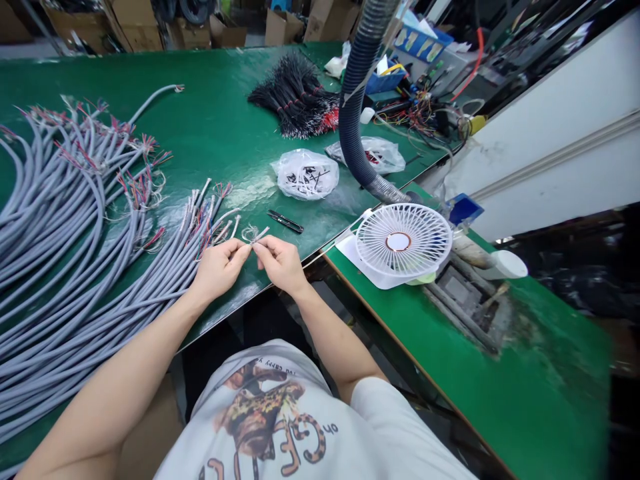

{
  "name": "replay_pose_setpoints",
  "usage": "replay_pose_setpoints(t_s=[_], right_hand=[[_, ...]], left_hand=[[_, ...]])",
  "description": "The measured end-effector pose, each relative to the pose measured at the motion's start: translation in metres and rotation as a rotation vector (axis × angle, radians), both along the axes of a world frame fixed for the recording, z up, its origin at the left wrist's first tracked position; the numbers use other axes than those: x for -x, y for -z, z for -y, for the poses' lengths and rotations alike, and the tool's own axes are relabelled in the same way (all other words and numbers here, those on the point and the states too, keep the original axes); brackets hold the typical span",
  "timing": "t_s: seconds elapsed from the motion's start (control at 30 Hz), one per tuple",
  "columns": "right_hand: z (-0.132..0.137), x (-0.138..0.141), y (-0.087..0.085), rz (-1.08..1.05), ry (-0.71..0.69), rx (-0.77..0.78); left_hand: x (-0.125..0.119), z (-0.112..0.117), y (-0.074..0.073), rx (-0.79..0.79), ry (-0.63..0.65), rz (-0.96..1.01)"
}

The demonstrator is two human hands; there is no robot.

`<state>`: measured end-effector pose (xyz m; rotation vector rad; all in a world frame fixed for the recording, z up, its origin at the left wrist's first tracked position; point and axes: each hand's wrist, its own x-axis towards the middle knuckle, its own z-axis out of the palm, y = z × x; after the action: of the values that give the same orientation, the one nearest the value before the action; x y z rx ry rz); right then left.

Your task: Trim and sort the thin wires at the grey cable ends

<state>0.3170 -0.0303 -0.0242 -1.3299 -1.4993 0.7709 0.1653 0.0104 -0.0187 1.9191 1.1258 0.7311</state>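
Green matted bench [215,113] crowded with long grey multicore cables [60,267]; left hand [219,269], right hand [280,265]: fingers [260,245] clamped on frayed wire end [251,233]; black snips [285,221] just beside.

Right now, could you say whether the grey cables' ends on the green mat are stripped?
Stripped: the grey cables end in fanned-out red and blue inner wires.
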Motion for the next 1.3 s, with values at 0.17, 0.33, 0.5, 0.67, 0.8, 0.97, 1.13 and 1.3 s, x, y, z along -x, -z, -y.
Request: replay_pose_setpoints(t_s=[0.17,0.33,0.5,0.67,0.8,0.97,1.13,1.3], right_hand=[[0.021,0.007,-0.01,0.163,-0.013,-0.123],[0.016,-0.005,-0.008,0.077,0.023,-0.073],[0.017,0.002,-0.006,0.08,0.024,-0.077],[0.046,0.022,-0.024,0.213,-0.25,-0.205],[0.035,0.007,-0.027,0.196,-0.172,-0.187],[0.022,-0.015,-0.008,0.276,0.028,-0.162],[0.027,-0.025,-0.016,0.392,0.084,-0.089],[0.025,-0.033,-0.022,0.577,0.07,-0.02]], left_hand=[[-0.001,-0.002,0.001,0.018,-0.001,-0.018],[-0.002,0.003,-0.002,0.036,0.028,-0.04],[-0.005,-0.004,0.002,0.019,0.001,-0.098],[-0.003,-0.024,0.014,0.069,-0.172,-0.069],[0.003,-0.024,0.009,0.314,-0.116,0.205],[0.008,-0.017,0.001,0.458,0.025,0.231],[0.007,-0.011,0.001,0.236,0.007,0.061],[0.005,-0.002,0.0,0.05,-0.012,-0.054]])
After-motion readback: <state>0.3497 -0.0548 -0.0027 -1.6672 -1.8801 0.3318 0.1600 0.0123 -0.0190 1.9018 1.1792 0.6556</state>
